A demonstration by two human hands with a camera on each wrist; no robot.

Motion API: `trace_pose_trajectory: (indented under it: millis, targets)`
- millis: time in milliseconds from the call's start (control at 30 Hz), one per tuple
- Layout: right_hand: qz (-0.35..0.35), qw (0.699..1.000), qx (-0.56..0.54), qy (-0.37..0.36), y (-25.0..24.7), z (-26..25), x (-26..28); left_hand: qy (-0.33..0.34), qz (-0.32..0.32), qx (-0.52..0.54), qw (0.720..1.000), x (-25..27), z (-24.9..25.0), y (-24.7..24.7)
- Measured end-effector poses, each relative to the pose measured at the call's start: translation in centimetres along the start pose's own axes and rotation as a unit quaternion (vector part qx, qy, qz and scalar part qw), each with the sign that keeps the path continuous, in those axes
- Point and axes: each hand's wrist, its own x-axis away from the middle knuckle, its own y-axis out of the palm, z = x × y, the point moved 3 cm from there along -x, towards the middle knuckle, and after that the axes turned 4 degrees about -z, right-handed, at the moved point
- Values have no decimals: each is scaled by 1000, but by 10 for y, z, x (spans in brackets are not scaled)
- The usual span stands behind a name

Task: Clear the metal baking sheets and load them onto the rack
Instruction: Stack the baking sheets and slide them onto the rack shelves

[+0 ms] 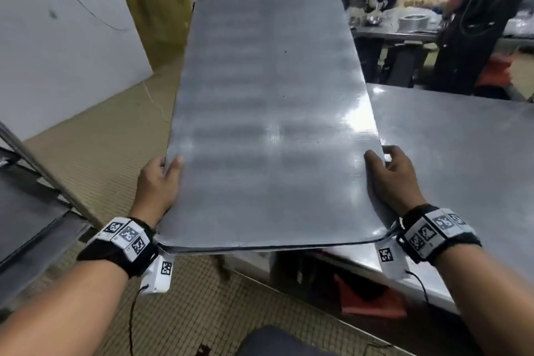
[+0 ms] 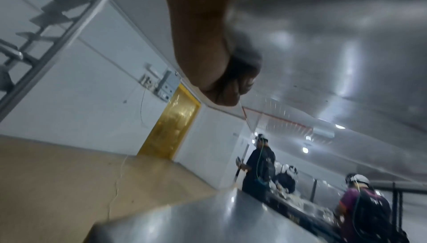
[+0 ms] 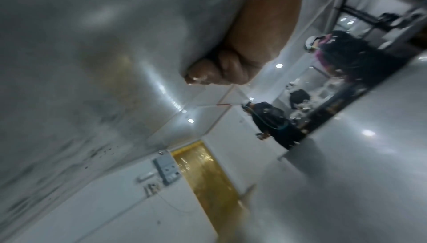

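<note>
A large grey metal baking sheet (image 1: 265, 113) is held in the air in front of me, its flat face up and its far end tilted upward. My left hand (image 1: 160, 179) grips its left long edge, thumb on top and fingers underneath. My right hand (image 1: 390, 173) grips the right long edge the same way. From below, the left wrist view shows the sheet's underside (image 2: 335, 27) with my left hand (image 2: 221, 75) curled at its edge. In the right wrist view my right hand (image 3: 221, 69) curls round the underside (image 3: 92, 46). The rack (image 1: 31, 199) stands at my lower left.
A steel table (image 1: 462, 165) lies under and to the right of the sheet. Beyond it, three people work at a counter (image 1: 404, 32) with bowls and food. A white wall (image 1: 57, 37) and a yellow strip-curtain doorway (image 1: 156, 0) are at left. Tiled floor (image 1: 95, 147) lies between.
</note>
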Motion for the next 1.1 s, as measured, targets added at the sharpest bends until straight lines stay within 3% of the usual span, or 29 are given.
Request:
trace_pose_trajectory:
  millis: [300, 467, 600, 733, 933, 1100]
  targets:
    - [-7, 987, -60, -150, 88, -170, -93, 52, 152, 13, 987, -98, 25, -153]
    - [-64, 970, -99, -215, 136, -254, -106, 43, 239, -24, 970, -102, 34, -239]
    - [-122, 945, -148, -264, 174, -307, -116, 33, 321, -83, 943, -72, 48, -290]
    - [-207, 908, -188, -312, 211, -358, -124, -24, 384, -108, 917, -16, 59, -328]
    - [-339, 841, -224, -357, 245, -402, -103, -98, 433, -117, 888, 79, 79, -341]
    - [-418, 803, -203, -374, 278, -409, -68, -188, 458, -126, 860, 155, 80, -335]
